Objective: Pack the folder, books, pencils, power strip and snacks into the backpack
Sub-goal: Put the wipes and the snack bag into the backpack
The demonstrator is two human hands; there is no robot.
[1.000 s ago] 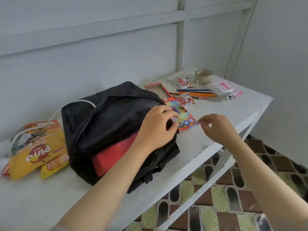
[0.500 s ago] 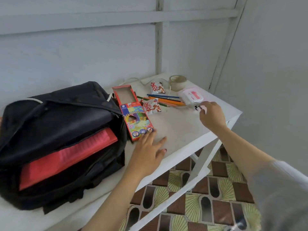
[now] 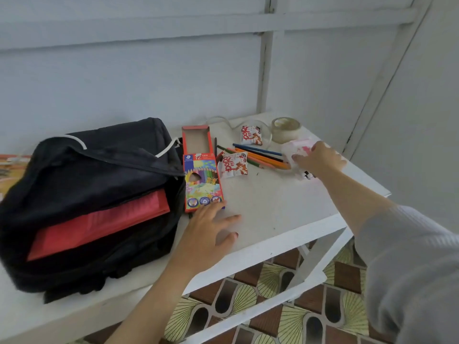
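Far to the left of the left hand, an orange snack bag (image 3: 10,170) shows at the edge of view, partly hidden behind the black backpack (image 3: 99,170). The backpack lies on its side on the white desk (image 3: 273,207), just left of the left hand, its mouth open toward the person. A red folder (image 3: 99,224) sits inside with its near edge showing in the opening. The left hand (image 3: 208,234) lies flat and released on the desk, fingers spread, its fingertips touching the near end of the coloured pencil box (image 3: 202,180). The box lies against the backpack's side with its flap open at the far end. Between the two hands, beyond the left one, a red-and-white snack packet (image 3: 233,165) lies just beside the box. A second snack packet (image 3: 251,135) lies farther back. Loose pencils (image 3: 263,157) fan across the desk toward the right hand. A tape roll (image 3: 285,129) stands behind them, just beyond the right hand. The right hand (image 3: 320,160) reaches from a grey sleeve (image 3: 409,269) and lies over the white-and-pink power strip (image 3: 296,148), thumb at its near side. The hand is blurred, so whether it grasps the strip or only rests on it cannot be told.
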